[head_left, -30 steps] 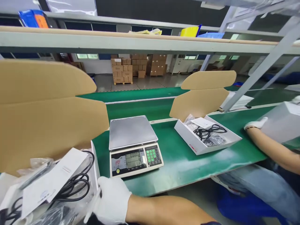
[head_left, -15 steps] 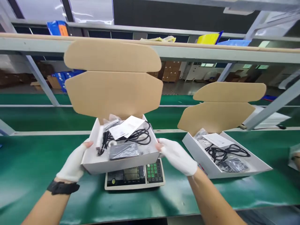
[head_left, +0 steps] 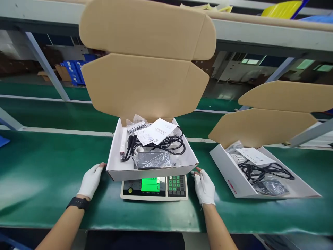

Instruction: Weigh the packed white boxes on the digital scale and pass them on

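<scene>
An open white box (head_left: 122, 170) with its brown lid flaps (head_left: 145, 83) raised sits on a digital scale (head_left: 154, 187) whose display glows green. Inside lie black cables (head_left: 171, 144), a bagged black adapter (head_left: 153, 159) and a folded paper sheet (head_left: 156, 132). My left hand (head_left: 91, 180), in a white glove, rests open on the green belt beside the box's left front corner. On the other side my gloved right hand (head_left: 204, 185) lies open next to the box's right front corner. Neither hand holds anything.
A second open white box (head_left: 234, 177) with cables and paper stands on the green belt (head_left: 39, 173) to the right. A grey shelf rail (head_left: 260, 34) runs overhead with metal struts. Stacked blue bins and cartons sit far behind.
I carried the box from my left, set it on the scale and let go. The scale display has lit green. Both hands have dropped to the belt beside the box.
</scene>
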Demonstrator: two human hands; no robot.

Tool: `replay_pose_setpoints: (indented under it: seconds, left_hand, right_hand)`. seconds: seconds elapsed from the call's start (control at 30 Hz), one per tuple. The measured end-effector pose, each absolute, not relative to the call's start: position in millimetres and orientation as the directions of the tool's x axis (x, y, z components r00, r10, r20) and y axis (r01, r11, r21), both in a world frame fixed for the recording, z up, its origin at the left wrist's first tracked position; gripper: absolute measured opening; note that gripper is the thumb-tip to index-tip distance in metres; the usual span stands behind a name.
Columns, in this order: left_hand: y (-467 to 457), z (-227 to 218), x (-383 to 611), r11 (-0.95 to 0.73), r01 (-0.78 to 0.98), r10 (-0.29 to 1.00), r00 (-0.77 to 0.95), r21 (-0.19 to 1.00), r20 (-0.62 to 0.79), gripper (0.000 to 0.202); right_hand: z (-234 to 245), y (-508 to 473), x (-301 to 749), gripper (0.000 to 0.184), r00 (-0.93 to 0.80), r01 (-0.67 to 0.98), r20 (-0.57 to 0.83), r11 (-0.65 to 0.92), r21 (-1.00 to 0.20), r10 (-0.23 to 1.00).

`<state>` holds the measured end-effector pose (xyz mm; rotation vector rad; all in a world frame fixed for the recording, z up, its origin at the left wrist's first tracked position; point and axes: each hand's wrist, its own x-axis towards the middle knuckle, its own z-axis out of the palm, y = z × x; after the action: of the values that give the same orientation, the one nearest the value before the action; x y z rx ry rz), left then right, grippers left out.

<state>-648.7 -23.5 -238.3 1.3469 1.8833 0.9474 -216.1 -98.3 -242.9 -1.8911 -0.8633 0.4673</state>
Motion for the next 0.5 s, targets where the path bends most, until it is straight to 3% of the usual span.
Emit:
replay_pose_setpoints:
  seconds: [0.1,0.27,0.37,0.5]
  left_hand:
    - [-30,-232,-645,0.242,0.472,0.952,-0.284,0.848,-0.114,0.037]
    - [-32,-230,-650,0.271,0.352,0.939,-0.302,0.896,-0.166,0.036]
    - [-26,-233,-658,0.277,0.333,0.938,-0.295,0.901,-0.179,0.037]
    - [-11,-234,-672,0.268,0.299,0.934,-0.316,0.916,-0.17,0.036]
  right_hand:
    - [-239,-99,-220,0.036,0.668,0.349,0.042,-0.263,-0.9,0.743]
    - [-204,-94,-220,0.052,0.631,-0.047,-0.111,-0.105,-0.993,0.768]
    - [-161,-81,-218,0.056,0.651,0.028,0.035,0.022,-0.999,0.758]
    - [-96,-60,-232,0.053,0.546,0.2,0.253,0.169,-0.965,0.799]
